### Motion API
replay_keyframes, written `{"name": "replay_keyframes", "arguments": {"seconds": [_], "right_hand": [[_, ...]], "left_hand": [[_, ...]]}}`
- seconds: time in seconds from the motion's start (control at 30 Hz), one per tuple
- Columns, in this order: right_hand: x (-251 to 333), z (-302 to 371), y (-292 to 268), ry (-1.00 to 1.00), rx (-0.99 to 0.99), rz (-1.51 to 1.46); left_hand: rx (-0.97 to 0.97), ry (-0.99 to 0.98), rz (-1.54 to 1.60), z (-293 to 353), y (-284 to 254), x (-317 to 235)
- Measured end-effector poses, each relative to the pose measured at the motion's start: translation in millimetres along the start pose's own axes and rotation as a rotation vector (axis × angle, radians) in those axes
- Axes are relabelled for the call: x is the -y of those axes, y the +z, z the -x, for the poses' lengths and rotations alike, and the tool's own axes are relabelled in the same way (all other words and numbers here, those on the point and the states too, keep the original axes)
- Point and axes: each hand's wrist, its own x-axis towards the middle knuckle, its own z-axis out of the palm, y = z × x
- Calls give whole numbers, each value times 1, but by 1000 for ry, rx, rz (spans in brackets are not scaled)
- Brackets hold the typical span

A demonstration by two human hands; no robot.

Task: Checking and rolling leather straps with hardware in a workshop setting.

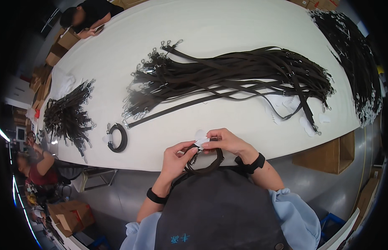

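Note:
At the table's near edge, both my hands are closed around one coiled dark brown strap (220,157) with metal clips. My left hand (176,160) pinches the coil's left side, its thumb beside the clip and a white paper tag (201,134). The fingers of my right hand (230,142) press on that tag at the top of the coil. Part of the strap is hidden behind my fingers. To the left, another coiled strap (123,143) with a pale tag rests on the table. Beyond my hands stretches a large heap of long straps (244,68) with metal clips.
A smaller strap bundle (69,116) sits at the left and a long one (348,54) at the far right. White tags (281,106) lie beside the heap. One person (94,16) leans at the far left; another (41,164) sits left. A cardboard box (327,154) stands below the right edge.

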Motion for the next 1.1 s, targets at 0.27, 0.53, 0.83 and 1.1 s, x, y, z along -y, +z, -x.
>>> {"name": "replay_keyframes", "arguments": {"seconds": [0.27,0.53,0.83,1.1], "right_hand": [[7,2,5,-15,-69,183],[-4,3,11,-84,-156,87],[6,3,9,17,-104,148],[-3,3,15,-37,-194,-111]], "left_hand": [[-89,114,-73,1,15,6],[107,-73,-190,-1,16,-7],[74,112,-306,5,19,1],[23,37,-69,6,20,3]]}}
